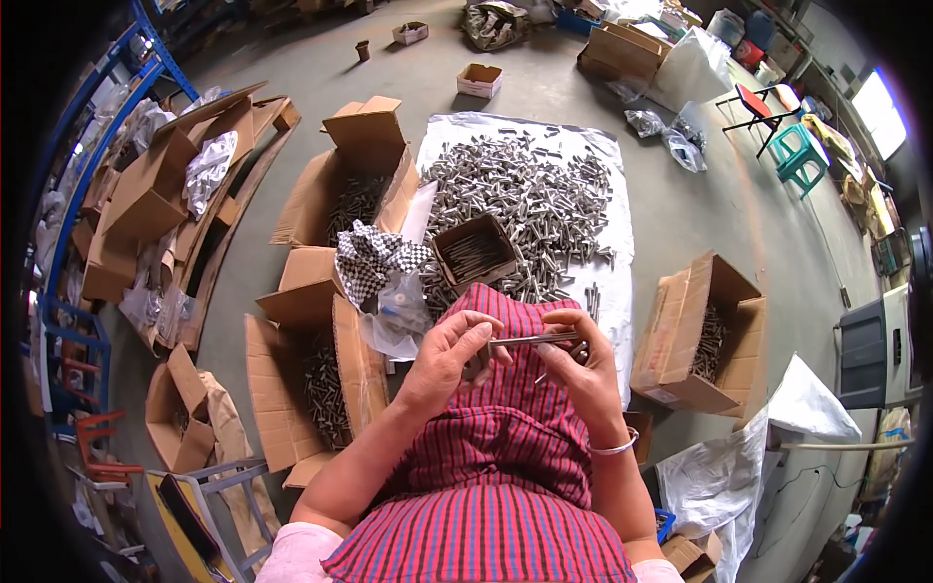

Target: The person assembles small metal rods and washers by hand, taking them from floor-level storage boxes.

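Note:
In front of my lap, a slim metal rod lies level between my two hands. My left hand pinches its left end between thumb and fingertips. The fingers of my right hand are closed around the other end, and one or two more rods stick out from beneath them. Just beyond, a small open box filled with thin rods rests on a big pile of short metal rods. The pile covers much of a white sheet.
Cartons holding metal pieces stand to the left and right. A checkered cloth and clear plastic lie beside the pile. Farther off are a small white box, a green stool and a wooden pallet.

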### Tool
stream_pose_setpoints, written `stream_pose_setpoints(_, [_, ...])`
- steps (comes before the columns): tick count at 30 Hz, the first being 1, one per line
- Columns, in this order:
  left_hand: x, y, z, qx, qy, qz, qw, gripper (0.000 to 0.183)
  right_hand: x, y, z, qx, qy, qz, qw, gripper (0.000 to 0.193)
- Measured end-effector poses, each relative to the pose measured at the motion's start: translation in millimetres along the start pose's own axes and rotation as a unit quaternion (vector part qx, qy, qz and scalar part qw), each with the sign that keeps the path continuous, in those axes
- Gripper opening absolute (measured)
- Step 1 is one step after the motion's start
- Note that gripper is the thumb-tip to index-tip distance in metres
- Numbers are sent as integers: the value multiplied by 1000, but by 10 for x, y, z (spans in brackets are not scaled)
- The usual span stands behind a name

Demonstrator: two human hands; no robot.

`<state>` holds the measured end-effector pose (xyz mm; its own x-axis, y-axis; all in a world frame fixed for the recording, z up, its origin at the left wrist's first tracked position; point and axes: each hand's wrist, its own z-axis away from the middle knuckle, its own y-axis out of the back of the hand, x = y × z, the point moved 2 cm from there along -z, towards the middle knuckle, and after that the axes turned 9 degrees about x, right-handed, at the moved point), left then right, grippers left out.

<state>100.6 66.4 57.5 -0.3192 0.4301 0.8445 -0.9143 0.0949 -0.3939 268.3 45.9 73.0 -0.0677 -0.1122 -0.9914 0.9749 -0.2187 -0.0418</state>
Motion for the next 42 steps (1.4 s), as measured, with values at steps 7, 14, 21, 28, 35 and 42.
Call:
stream_pose_setpoints(7, [32, -8, 16, 13, 4, -10, 1000, 19, 31, 23, -7, -7, 7, -27, 1000, 17])
stream_pose_setpoints(14, [7, 9, -4, 14, -8, -32, 999, 19, 44, 23, -33, 1, -35, -31, 999, 17])
stream_pose_setpoints(21, [-3, 61, -51, 13, -11, -23, 1000, 22, 88, 50, -43, 13, -56, -72, 996, 8])
stream_pose_setpoints(28, [-198, 66, 23, 71, -270, -716, 639, 28, 108, 219, -54, 82, -20, -78, 993, 8])
stream_pose_setpoints(35, [1, 155, -15, 42, -210, -758, 615, 32, 125, 179, 11, 61, -48, -108, 991, 7])
stream_pose_setpoints(42, [99, 553, -2, 17, 59, 162, 985, 36, 70, 59, 138, 17, -69, -114, 991, 9])
